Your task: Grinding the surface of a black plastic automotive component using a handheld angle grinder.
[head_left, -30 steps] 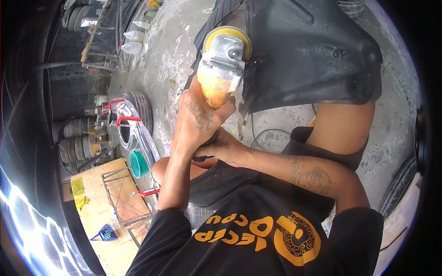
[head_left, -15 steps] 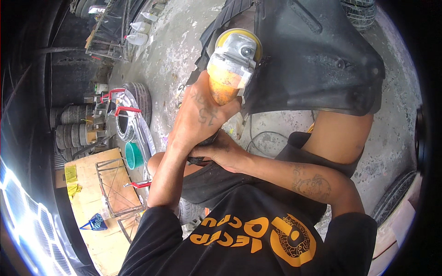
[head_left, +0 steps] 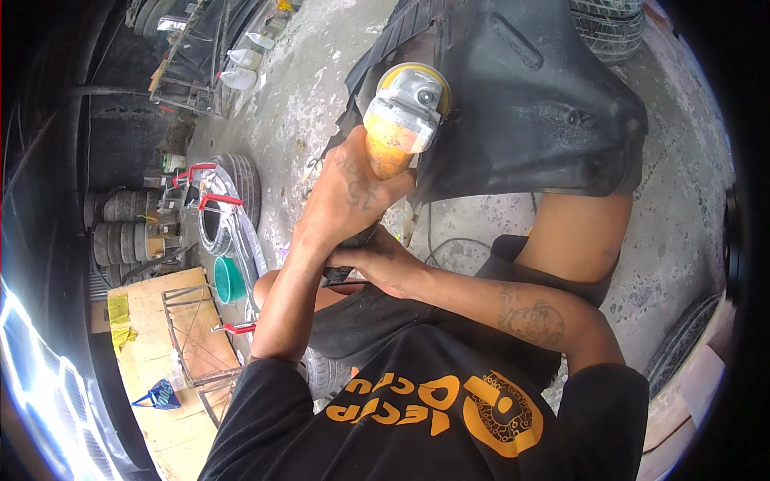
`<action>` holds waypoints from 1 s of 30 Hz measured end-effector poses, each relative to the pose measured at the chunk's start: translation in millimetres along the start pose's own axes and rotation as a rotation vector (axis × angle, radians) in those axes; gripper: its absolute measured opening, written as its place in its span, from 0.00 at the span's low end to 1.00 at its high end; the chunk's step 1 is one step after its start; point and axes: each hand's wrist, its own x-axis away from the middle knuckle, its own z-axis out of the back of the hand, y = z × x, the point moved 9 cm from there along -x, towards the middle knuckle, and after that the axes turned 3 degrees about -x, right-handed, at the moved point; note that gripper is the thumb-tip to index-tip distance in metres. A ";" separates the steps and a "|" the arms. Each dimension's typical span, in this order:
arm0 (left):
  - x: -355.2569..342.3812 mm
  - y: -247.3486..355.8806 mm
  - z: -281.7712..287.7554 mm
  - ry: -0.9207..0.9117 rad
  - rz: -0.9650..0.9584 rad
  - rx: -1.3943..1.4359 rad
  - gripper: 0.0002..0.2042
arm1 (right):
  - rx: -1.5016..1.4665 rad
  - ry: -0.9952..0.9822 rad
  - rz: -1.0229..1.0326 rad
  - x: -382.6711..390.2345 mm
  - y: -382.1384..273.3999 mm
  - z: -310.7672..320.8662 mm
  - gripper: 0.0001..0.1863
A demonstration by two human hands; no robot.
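Note:
My left hand [head_left: 350,199] is wrapped around the orange body of an angle grinder [head_left: 403,112]. Its grey head and yellow guard rest at the edge of a large black plastic car panel [head_left: 529,104] lying on the concrete floor. My right hand [head_left: 378,261] sits just behind and below the left one, gripping the grinder's dark rear end. Both forearms come up from my black shirt with orange print. My bare knee [head_left: 577,232] rests against the near edge of the panel.
To the left, a tyre on a rim with red clamps [head_left: 231,210], a green bowl [head_left: 228,280], a wooden board [head_left: 152,353] with a wire frame, and stacked tyres [head_left: 120,228]. Plastic bottles [head_left: 239,70] stand further off. A cable [head_left: 437,240] trails on the floor. Another tyre [head_left: 609,28] lies behind the panel.
Both hands keep the same grip. The grinder has shifted slightly right along the panel's edge, and the things on the left have drifted upward in the picture.

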 end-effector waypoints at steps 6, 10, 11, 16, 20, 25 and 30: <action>-1.8 6.1 2.3 -0.011 -0.013 -0.021 0.24 | 0.013 0.004 -0.004 -2.2 -0.4 2.0 0.36; -3.5 0.0 -0.5 0.004 -0.044 -0.008 0.24 | -0.001 0.032 0.010 0.2 -4.1 0.2 0.38; -3.0 5.5 0.6 0.024 -0.089 0.012 0.24 | 0.001 0.033 0.011 0.3 -3.4 -1.1 0.38; -3.8 18.5 2.4 -0.023 -0.054 -0.012 0.25 | 0.010 0.063 0.141 -0.5 -16.1 -1.5 0.27; -4.1 25.2 2.2 -0.035 -0.081 -0.051 0.25 | -0.057 0.019 0.049 -2.5 -9.2 0.1 0.41; -6.5 24.1 0.1 -0.023 -0.107 -0.048 0.25 | -0.018 0.085 0.062 0.2 -8.9 4.1 0.42; -7.3 25.3 -1.4 -0.023 -0.118 -0.052 0.26 | -0.042 0.095 0.060 1.3 -8.6 5.1 0.44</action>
